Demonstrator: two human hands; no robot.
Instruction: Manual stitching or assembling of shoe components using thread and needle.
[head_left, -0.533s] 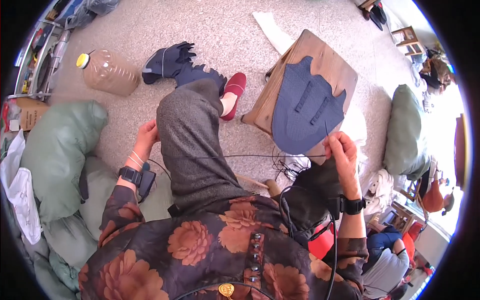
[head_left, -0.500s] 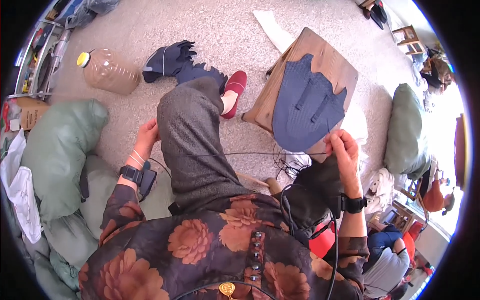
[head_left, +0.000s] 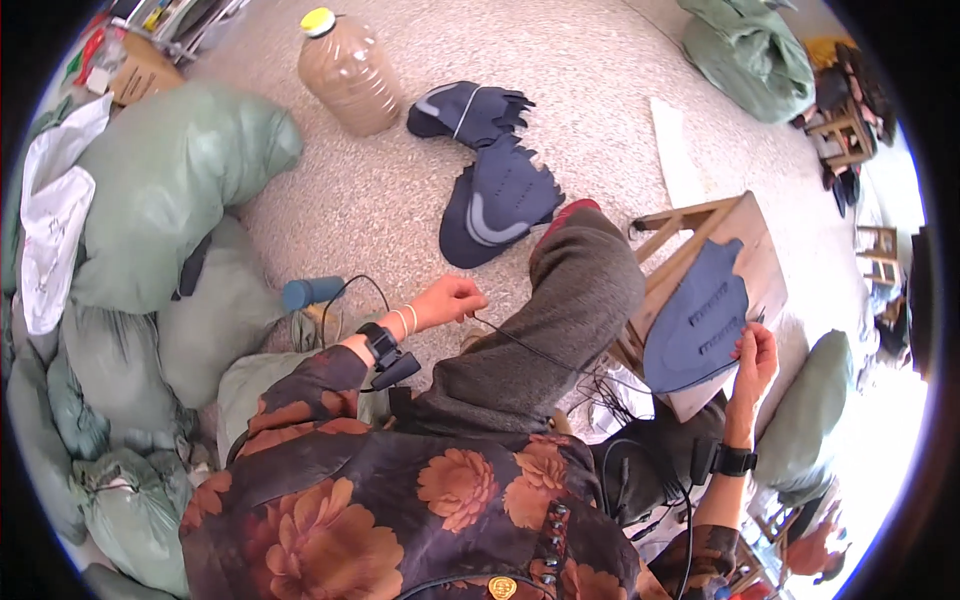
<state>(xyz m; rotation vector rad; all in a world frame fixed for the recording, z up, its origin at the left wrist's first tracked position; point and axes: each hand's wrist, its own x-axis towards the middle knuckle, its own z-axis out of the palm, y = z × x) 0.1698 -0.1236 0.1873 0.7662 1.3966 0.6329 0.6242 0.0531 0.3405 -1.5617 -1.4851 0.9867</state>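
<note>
A flat navy fabric piece shaped like a shoe upper point(head_left: 690, 335), with two dark lacing rows, lies on a wooden stool point(head_left: 765, 270) to my right. My right hand point(head_left: 757, 362) is at the near right edge of that piece, thumb and fingers pinched together; what they hold is too small to make out. My left hand point(head_left: 452, 300) is raised left of my knee, its fingertips pinching a thin dark cord point(head_left: 540, 352). The cord stretches across my trouser leg toward the stool, and its far end is lost near a tangle of dark cords point(head_left: 612, 392).
Bundled navy shoe uppers point(head_left: 500, 200) lie on the floor ahead, beside a large plastic bottle point(head_left: 350, 80) with a yellow cap. Stuffed green sacks point(head_left: 180, 180) crowd the left side. A blue cylinder point(head_left: 312, 291) is near my left wrist. Another green sack point(head_left: 815, 410) stands right of the stool.
The view has swung left, so the scene sits further right. The cord, level between both hands before, now slopes down from my left hand toward the stool.
</note>
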